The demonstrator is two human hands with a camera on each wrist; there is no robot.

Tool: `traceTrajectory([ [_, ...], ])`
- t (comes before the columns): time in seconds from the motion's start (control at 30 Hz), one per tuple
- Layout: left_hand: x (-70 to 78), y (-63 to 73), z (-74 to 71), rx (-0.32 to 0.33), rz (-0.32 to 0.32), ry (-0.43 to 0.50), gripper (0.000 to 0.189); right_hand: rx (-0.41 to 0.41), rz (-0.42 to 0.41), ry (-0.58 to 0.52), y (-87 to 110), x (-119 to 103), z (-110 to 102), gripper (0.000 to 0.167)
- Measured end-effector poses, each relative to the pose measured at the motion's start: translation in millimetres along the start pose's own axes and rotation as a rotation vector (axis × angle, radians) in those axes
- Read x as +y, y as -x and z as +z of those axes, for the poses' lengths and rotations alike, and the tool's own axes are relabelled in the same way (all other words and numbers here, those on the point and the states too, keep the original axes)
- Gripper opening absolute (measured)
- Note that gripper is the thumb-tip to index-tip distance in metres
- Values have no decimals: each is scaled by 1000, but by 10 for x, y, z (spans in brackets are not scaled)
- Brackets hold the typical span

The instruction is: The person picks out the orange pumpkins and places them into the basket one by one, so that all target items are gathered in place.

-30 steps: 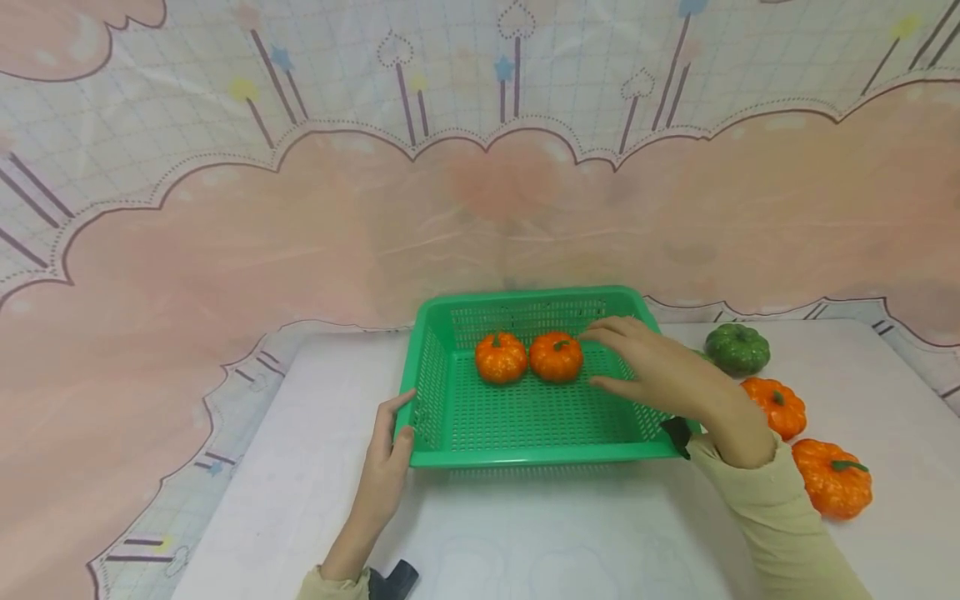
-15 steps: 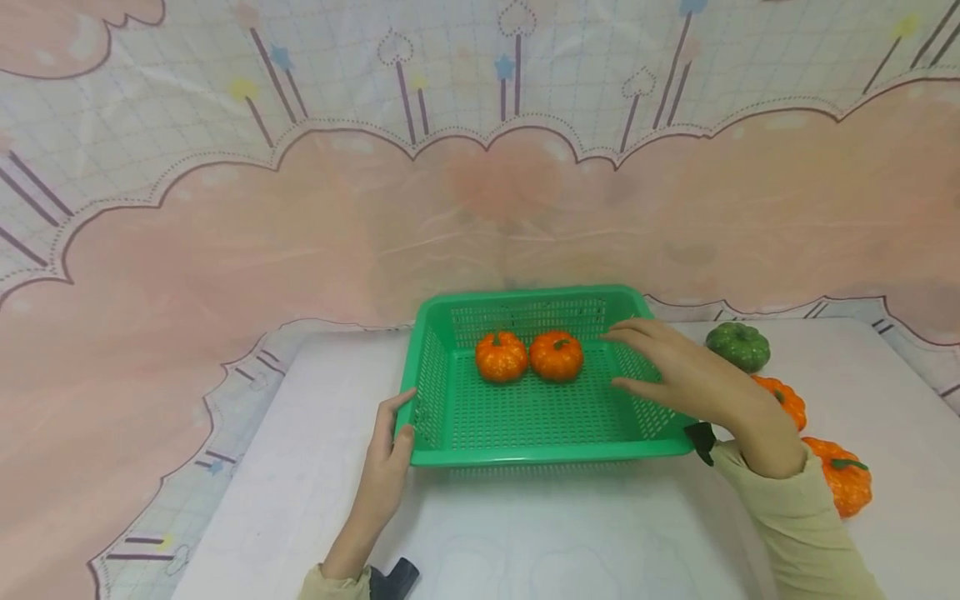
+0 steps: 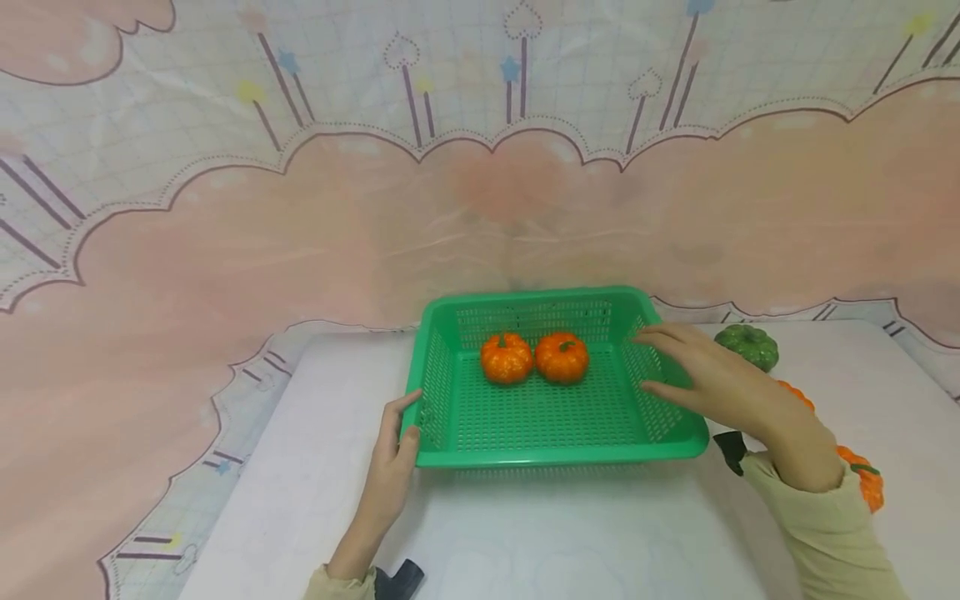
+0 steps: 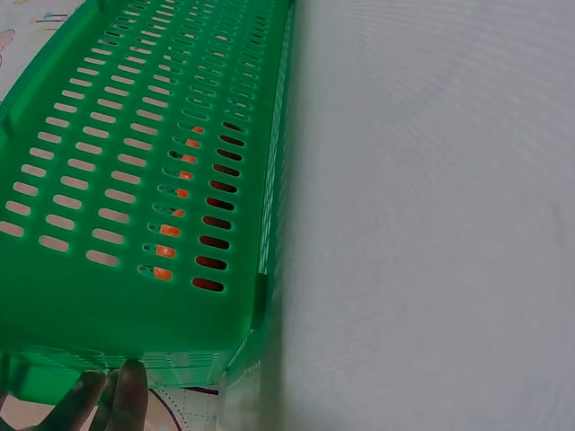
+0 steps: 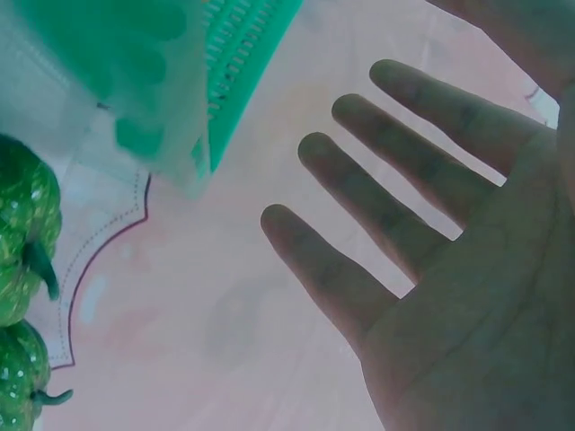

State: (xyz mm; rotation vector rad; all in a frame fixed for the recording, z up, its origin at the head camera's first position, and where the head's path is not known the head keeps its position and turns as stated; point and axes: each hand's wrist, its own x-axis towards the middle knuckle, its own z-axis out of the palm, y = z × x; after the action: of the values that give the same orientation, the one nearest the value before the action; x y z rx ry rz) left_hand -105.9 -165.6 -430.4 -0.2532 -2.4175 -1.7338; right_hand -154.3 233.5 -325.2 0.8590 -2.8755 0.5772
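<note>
A green plastic basket (image 3: 555,457) with slotted walls stands on the white table. Two small orange pumpkins, a left one (image 3: 507,359) and a right one (image 3: 562,358), sit side by side inside it. My left hand (image 3: 392,462) holds the basket's left rim near the front corner; its fingertips (image 4: 131,377) show against the rim in the left wrist view. Above the basket's right side hovers my right hand (image 3: 720,379), fingers spread and holding nothing. The right wrist view shows its palm, with fingers (image 5: 386,189) apart from everything.
Right of the basket lie a green pumpkin (image 3: 747,347) and two orange ones, mostly hidden by my right arm; one orange pumpkin (image 3: 866,482) peeks out. The right wrist view shows two green pumpkins (image 5: 22,229). A patterned cloth (image 3: 525,217) hangs behind the table.
My right hand has drawn back to the right, from above the basket's inside toward its right rim, hiding more of the orange pumpkins there. My left hand keeps its place on the basket.
</note>
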Motion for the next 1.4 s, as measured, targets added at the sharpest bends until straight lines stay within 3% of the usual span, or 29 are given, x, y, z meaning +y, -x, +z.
traceTrajectory([
  [0.47,2,-10,2,4,-9,-24,46,17,39,-9,234,183,-35,55],
  [0.8,9,-12,2,-4,-4,-19,46,-17,127,-27,334,329,-70,62],
  [1.03,12,-3,3,-6,-6,-19,46,-9,148,-36,401,448,-75,58],
  [1.4,15,1,6,0,-18,-18,46,-38,198,-34,490,633,-20,64],
])
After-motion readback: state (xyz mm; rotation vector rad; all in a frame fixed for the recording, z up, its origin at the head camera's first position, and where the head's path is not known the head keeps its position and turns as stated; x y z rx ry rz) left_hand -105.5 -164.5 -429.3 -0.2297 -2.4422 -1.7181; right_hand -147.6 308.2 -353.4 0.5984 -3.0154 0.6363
